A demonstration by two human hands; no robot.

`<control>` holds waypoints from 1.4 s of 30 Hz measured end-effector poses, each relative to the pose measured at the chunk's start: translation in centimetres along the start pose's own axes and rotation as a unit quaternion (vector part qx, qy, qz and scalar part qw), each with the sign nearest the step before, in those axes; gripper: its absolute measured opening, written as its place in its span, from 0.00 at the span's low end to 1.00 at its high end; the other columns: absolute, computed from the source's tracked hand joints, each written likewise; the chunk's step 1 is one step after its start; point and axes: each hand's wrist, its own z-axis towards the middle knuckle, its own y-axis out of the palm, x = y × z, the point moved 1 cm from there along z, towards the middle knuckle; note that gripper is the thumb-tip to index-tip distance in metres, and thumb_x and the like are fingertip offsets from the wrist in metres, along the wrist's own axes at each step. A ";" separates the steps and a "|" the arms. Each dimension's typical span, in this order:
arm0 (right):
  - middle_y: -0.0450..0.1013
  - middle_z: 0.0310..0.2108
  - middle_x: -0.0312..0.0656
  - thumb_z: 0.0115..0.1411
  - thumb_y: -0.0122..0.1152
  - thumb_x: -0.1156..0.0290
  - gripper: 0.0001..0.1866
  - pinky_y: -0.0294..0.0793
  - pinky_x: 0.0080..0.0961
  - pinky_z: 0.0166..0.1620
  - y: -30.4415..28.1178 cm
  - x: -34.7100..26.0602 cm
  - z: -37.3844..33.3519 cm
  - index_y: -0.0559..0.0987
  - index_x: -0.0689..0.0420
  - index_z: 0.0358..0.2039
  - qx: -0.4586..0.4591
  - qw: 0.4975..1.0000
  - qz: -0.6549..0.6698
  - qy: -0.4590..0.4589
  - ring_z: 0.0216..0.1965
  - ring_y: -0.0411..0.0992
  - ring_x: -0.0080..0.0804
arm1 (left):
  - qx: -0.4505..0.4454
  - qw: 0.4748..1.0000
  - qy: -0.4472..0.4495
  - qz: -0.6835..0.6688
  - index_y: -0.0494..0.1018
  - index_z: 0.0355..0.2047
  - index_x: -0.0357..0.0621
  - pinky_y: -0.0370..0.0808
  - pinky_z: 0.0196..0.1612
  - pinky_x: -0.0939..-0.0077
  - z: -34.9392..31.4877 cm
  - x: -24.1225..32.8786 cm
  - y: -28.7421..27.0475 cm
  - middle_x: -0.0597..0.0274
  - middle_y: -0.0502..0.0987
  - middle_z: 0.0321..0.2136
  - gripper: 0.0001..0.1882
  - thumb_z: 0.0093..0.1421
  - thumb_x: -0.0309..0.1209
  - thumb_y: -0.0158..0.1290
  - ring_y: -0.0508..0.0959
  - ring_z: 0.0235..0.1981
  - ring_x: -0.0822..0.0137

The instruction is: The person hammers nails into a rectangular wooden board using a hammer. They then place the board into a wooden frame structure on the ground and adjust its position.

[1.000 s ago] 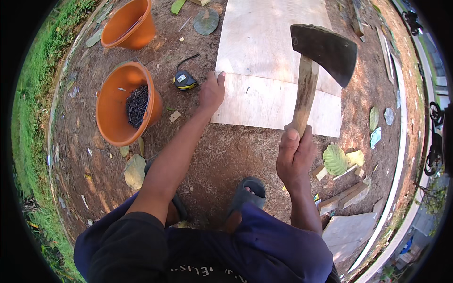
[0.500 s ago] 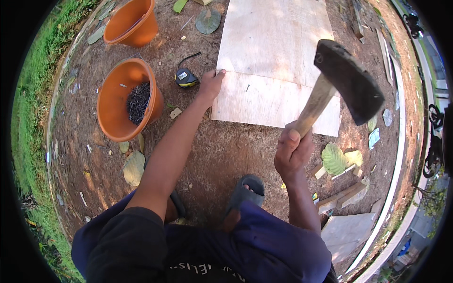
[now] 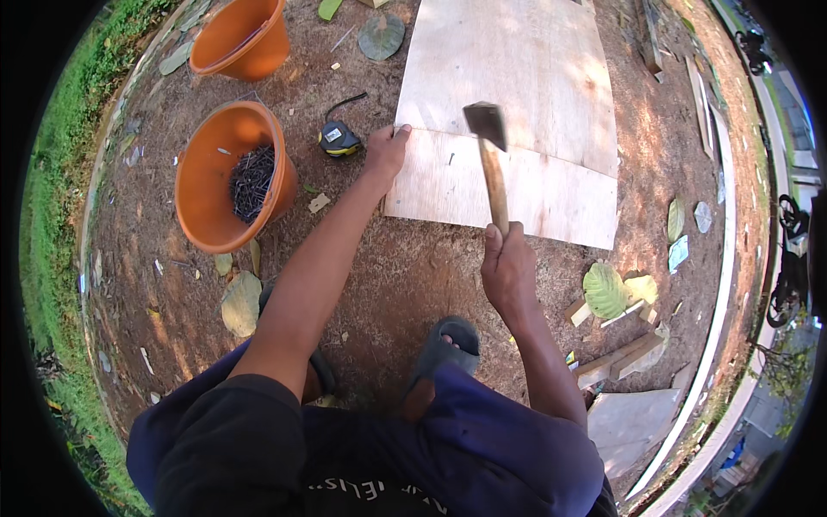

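Pale plywood point(image 3: 525, 73) runs from top centre to mid-frame; the left hand point(image 3: 386, 155) has its thumb at the left edge, whether its grip is closed not determinable. The right hand's point(image 3: 508, 265) grip is closed round the hatchet point(image 3: 494, 183), its head above the hand in frame. A nail point(image 3: 450, 158) stands in the plywood, left of the hatchet.

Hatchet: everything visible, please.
The hatchet has a dark, metal-looking head on a worn, pale wooden handle, its lower end gripped by the right hand. It points toward the picture's top, head appearing over the plywood board, right of a small nail. Head-to-board gap: hard to judge.
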 end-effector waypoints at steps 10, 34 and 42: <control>0.72 0.19 0.55 0.74 0.47 0.54 0.23 0.70 0.49 0.26 -5.5 -6.0 -0.2 0.69 0.65 0.36 0.113 0.962 0.237 -0.072 0.21 0.72 0.63 | 0.013 0.999 0.039 -0.006 0.78 0.36 0.31 0.69 0.34 0.69 0.2 -0.1 -2.0 0.63 0.76 0.25 0.18 0.68 0.39 0.55 0.71 0.27 0.72; 0.70 0.18 0.48 0.73 0.47 0.51 0.22 0.71 0.40 0.25 -6.0 -8.7 -0.6 0.71 0.60 0.37 0.073 0.971 0.195 -0.121 0.20 0.74 0.48 | -0.010 0.998 0.022 -0.052 0.78 0.37 0.32 0.71 0.35 0.71 0.1 -0.9 -1.2 0.63 0.78 0.28 0.18 0.69 0.40 0.54 0.73 0.29 0.73; 0.65 0.14 0.42 0.75 0.44 0.51 0.25 0.66 0.32 0.21 3.3 -0.1 -0.6 0.69 0.61 0.31 -0.100 0.995 -0.014 -0.025 0.17 0.70 0.31 | 0.016 0.998 0.059 0.015 0.79 0.38 0.33 0.72 0.38 0.72 0.9 0.2 -1.4 0.62 0.79 0.29 0.18 0.68 0.39 0.55 0.74 0.31 0.73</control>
